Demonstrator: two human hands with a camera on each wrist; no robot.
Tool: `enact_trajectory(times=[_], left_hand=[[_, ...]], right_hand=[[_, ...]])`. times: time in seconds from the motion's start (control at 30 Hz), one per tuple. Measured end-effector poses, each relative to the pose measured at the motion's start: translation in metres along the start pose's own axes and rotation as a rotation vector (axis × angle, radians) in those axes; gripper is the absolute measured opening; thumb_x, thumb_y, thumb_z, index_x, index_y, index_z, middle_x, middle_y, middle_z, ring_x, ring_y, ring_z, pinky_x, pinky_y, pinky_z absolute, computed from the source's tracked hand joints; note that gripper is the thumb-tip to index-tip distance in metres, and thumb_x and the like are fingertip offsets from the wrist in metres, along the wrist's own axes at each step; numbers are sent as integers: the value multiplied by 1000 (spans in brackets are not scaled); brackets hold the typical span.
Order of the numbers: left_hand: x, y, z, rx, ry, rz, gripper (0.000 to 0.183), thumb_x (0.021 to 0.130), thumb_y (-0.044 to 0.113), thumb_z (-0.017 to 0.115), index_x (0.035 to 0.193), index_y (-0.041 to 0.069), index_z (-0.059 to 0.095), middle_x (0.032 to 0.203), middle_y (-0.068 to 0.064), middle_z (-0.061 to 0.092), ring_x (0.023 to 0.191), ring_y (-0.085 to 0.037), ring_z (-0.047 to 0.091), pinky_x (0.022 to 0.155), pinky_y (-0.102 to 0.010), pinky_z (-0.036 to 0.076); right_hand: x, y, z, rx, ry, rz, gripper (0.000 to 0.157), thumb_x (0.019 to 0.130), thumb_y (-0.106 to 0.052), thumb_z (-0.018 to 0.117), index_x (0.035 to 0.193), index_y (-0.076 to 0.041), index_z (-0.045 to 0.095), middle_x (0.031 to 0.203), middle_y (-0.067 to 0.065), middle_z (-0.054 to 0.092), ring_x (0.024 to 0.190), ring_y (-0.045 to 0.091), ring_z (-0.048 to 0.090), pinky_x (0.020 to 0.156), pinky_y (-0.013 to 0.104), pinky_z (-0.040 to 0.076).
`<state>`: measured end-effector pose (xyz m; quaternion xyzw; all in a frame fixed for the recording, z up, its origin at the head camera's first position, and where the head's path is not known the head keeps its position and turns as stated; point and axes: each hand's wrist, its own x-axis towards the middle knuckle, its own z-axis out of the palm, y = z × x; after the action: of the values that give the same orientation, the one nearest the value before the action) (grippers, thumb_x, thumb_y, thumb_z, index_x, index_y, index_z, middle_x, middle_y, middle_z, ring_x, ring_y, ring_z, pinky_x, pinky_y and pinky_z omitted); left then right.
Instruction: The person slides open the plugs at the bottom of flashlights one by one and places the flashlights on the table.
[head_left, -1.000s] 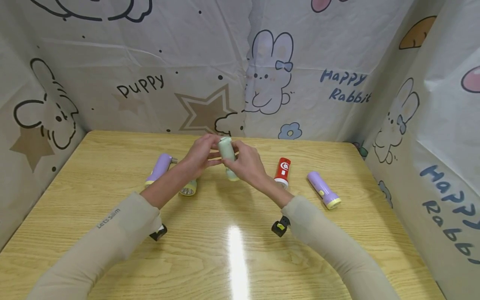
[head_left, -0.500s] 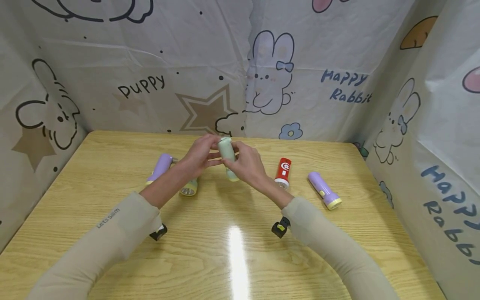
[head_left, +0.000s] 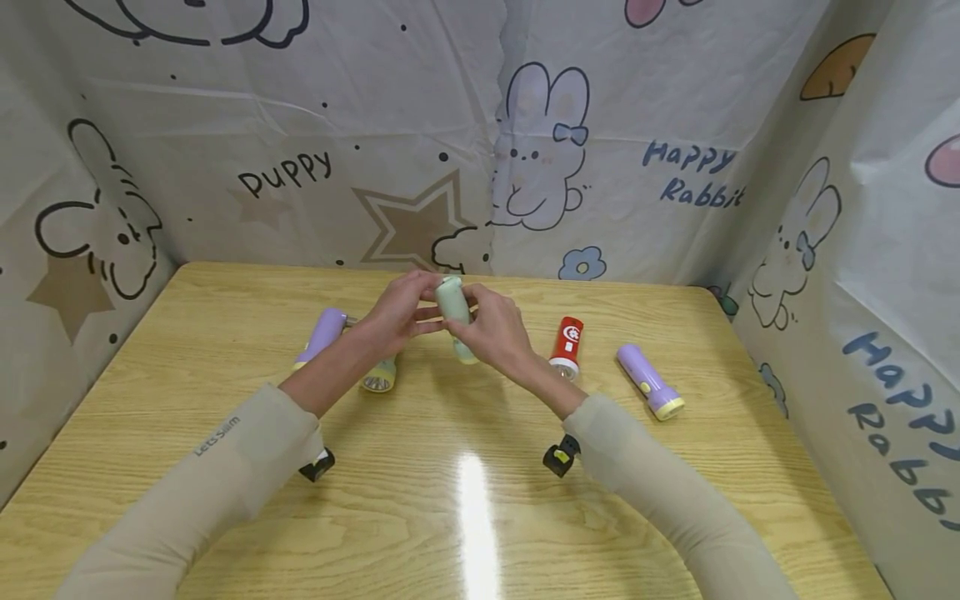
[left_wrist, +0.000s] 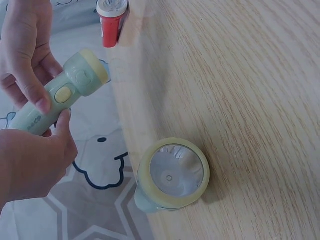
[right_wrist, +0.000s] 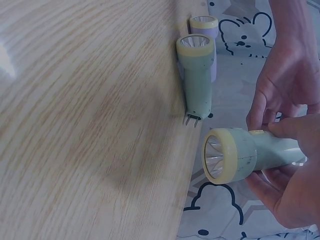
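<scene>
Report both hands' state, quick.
Right hand: holding pale-green, cylindrical plastic flashlight with yellow rim.
Left hand: touching that flashlight; grip can't be told.

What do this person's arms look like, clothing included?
The left sleeve is beige with small dark lettering; the right sleeve is beige, no lettering visible. By the cuffs, the small black left device shows some white, the black right device a yellow-green patch.

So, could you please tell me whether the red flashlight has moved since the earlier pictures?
No; against the table, the red flashlight shows no visible shift either way.
</scene>
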<state>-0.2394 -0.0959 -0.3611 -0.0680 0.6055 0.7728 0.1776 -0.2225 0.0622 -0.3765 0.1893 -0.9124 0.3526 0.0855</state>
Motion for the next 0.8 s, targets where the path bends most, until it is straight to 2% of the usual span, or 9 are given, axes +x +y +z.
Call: enact_trajectory(times=[0.27,0.8], left_hand=[[0,-3,-2,2,-20,8,31,95,26,49,118,6,46,113,-15,39,105,-36,51,82,-38,50],[0,-2,0,-1,-27,-7,27,95,26,49,115,8,46,110,-12,38,102,-33,53,84,-38,49]], right_hand=[[-1,0,0,-11,-9,13,40,79,-26,72,112,-8,58,95,1,63,73,10,60,60,25,49],[-1,-1,-1,-32,-16,-7,41,79,-25,73,113,-8,59,96,2,63,75,11,60,64,27,50]])
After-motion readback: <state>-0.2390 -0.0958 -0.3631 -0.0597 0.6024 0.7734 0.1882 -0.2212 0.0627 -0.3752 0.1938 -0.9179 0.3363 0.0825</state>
